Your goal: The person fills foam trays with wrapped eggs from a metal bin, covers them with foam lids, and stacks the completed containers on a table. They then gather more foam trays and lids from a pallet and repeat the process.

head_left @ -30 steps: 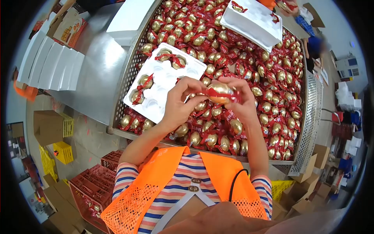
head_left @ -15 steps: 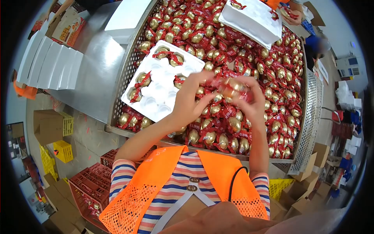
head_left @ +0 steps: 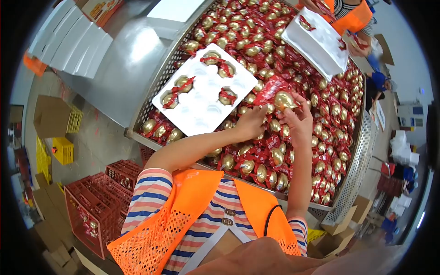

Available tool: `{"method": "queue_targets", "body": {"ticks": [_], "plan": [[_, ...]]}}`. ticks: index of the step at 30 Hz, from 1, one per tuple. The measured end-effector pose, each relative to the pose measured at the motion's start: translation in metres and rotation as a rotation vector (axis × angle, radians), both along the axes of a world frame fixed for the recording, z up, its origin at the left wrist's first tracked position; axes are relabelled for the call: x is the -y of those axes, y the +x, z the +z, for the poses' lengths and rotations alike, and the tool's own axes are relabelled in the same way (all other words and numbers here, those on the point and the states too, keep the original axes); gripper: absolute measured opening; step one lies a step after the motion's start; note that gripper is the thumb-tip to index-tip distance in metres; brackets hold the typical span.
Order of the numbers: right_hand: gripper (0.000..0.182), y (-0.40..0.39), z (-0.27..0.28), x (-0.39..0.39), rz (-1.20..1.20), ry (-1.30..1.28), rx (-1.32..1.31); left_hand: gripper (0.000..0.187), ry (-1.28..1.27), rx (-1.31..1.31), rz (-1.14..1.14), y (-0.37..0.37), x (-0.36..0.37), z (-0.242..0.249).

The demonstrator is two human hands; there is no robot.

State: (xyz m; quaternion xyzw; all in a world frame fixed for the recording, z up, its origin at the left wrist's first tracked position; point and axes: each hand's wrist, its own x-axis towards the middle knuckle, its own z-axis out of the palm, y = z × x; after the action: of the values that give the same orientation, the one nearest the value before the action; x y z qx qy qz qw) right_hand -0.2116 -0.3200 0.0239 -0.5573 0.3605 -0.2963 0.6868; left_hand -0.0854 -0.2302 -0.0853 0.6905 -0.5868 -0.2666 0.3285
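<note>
Over the heap, my right hand [head_left: 298,120] grips a gold egg [head_left: 284,100] in a red and clear wrapper between thumb and fingers. A wide red flap of the wrapper [head_left: 274,88] spreads out to the left of the egg. My left hand [head_left: 252,123] is closed at the lower left end of that flap; its fingertips are partly hidden. Left of my hands lies a white moulded tray [head_left: 199,101] with several wrapped gold eggs [head_left: 184,84] in some of its hollows. Beneath everything are many more wrapped gold eggs [head_left: 261,173].
A perforated metal rim [head_left: 145,94] bounds the heap. Another white tray [head_left: 314,48] lies at the far right, near a co-worker's hand [head_left: 358,45]. Stacked white trays [head_left: 68,41] stand on the metal table [head_left: 120,73]. Red crates [head_left: 94,206] sit on the floor at left.
The blur at my hands has gone, and the egg's red flap is now spread out. My left hand has drawn lower and closed. The whole view has shifted and turned slightly.
</note>
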Motion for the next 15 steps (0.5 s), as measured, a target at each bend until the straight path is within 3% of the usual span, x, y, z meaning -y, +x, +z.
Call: {"method": "queue_targets", "body": {"ticks": [2, 5, 8, 10, 12, 15], "plan": [[0.052, 0.019, 0.007, -0.002, 0.111, -0.161, -0.146, 0.065, 0.066, -0.013, -0.029, 0.004, -0.011, 0.017], [0.050, 0.057, 0.004, 0.001, 0.129, -0.673, -0.240, 0.061, 0.070, -0.055, -0.057, 0.015, -0.032, 0.050], [0.044, 0.087, 0.004, 0.012, 0.232, -0.960, -0.428, 0.047, 0.276, -0.766, -0.071, 0.045, -0.061, 0.072], [0.041, 0.102, 0.005, 0.017, 0.337, -1.127, -0.587, 0.041, 0.293, -1.411, 0.028, 0.068, -0.083, 0.075], [0.031, 0.119, 0.007, 0.022, 0.437, -1.156, -0.720, 0.042, 0.195, -1.682, 0.176, 0.086, -0.106, 0.075], [0.020, 0.143, -0.006, 0.023, 0.576, -1.230, -0.870, 0.043, 0.054, -1.884, 0.157, 0.103, -0.126, 0.081]]}}
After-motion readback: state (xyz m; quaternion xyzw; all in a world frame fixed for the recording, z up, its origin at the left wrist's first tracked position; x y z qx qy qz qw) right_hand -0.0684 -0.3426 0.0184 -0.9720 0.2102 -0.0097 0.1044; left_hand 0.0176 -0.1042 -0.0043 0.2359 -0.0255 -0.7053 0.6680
